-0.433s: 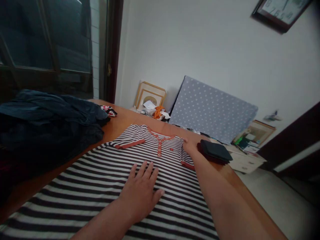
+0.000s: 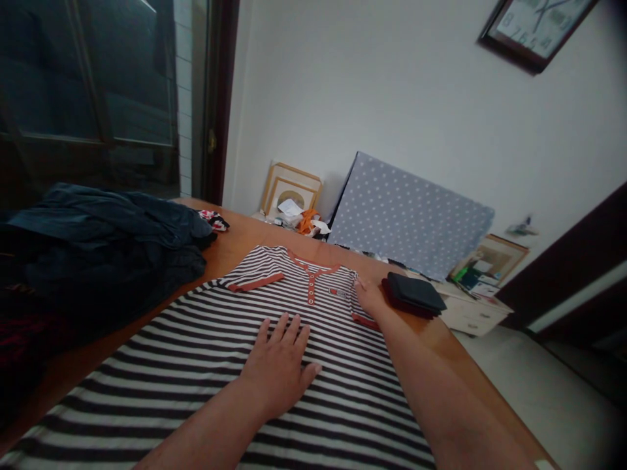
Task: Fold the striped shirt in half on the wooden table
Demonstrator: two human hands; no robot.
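A black-and-white striped shirt (image 2: 215, 352) with rust-coloured trim and a short row of buttons at the neck lies spread out on the wooden table. My left hand (image 2: 279, 362) rests flat on its middle, fingers stretched and thumb out to the side. My right hand (image 2: 366, 295) reaches out to the shirt's right shoulder and sleeve, its fingers closed on the fabric there. Part of the right sleeve is hidden behind that hand and forearm.
A heap of dark clothes (image 2: 108, 248) covers the table's left side, with a red-and-white patterned cloth (image 2: 214, 220) beside it. Folded dark garments (image 2: 414, 294) lie right of my right hand. A dotted grey cloth-covered panel (image 2: 411, 212) leans against the wall behind the wooden table (image 2: 245, 230).
The camera view has shifted slightly. My left hand stays flat on the shirt, and my right hand stays at the right sleeve. The shirt lies as before.
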